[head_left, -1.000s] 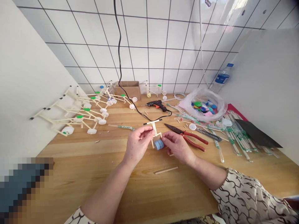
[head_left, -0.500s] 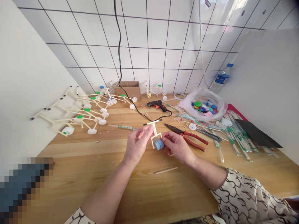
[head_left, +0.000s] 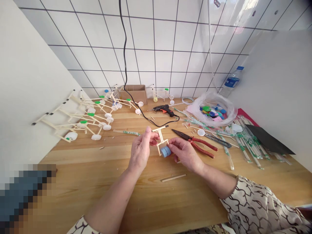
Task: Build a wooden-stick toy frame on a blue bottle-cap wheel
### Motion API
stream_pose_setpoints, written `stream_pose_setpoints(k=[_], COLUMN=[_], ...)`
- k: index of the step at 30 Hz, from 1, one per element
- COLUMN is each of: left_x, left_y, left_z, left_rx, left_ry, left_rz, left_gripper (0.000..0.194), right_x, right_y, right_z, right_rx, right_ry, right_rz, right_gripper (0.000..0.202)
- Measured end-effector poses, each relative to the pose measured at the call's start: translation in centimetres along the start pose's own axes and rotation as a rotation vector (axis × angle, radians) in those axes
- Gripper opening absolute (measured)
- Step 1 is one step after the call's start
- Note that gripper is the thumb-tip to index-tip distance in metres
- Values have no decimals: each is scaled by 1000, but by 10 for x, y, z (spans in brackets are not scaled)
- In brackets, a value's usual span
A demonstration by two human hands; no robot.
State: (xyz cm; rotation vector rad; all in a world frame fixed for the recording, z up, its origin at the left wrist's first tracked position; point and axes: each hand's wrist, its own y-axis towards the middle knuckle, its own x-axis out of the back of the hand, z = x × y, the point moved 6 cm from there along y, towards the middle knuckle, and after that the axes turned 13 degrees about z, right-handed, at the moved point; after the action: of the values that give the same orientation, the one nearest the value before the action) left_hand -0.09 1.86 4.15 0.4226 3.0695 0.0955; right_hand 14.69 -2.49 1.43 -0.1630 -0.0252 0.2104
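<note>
My right hand (head_left: pixel 184 152) pinches the lower right leg of a small model front fork (head_left: pixel 161 141) made of thin wooden sticks. A blue bottle-cap wheel (head_left: pixel 165 151) sits between the fork's legs, beside my right fingertips. The handlebar stick at its top has dark ends, the left one partly hidden by my left hand. My left hand (head_left: pixel 142 148) is at the fork's left, thumb raised away and fingertips behind or against the sticks. Just right of the fork lie red-handled pliers (head_left: pixel 198 141). A loose wooden stick (head_left: pixel 174 178) is on the table below.
Several stick tricycle models (head_left: pixel 90 114) stand at left. A glue gun (head_left: pixel 163 110) with a black cord lies behind my hands, near a cardboard box (head_left: pixel 134 96). At right are a bag of bottle caps (head_left: pixel 232 112), a utility knife (head_left: pixel 220 140), wrapped sticks (head_left: pixel 250 143) and a water bottle (head_left: pixel 231 82).
My left thumb has lifted off the fork and moved left, and its fingers have loosened. The right hand keeps its pinch almost in place.
</note>
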Motion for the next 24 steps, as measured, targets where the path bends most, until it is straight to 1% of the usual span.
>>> stream_pose_setpoints(k=[10, 17, 24], left_x=[0, 0, -1], left_y=[1, 0, -1], left_z=[2, 1, 0], left_rx=[-9, -15, -9], left_ry=[4, 8, -32], left_rz=[22, 3, -4], left_gripper=[48, 45, 40], right_x=[0, 0, 0], right_y=[-1, 0, -1], right_z=[0, 0, 1], right_rx=[-3, 9, 5], right_ry=[2, 9, 12], right_rz=[-6, -1, 0], right_gripper=[25, 24, 25])
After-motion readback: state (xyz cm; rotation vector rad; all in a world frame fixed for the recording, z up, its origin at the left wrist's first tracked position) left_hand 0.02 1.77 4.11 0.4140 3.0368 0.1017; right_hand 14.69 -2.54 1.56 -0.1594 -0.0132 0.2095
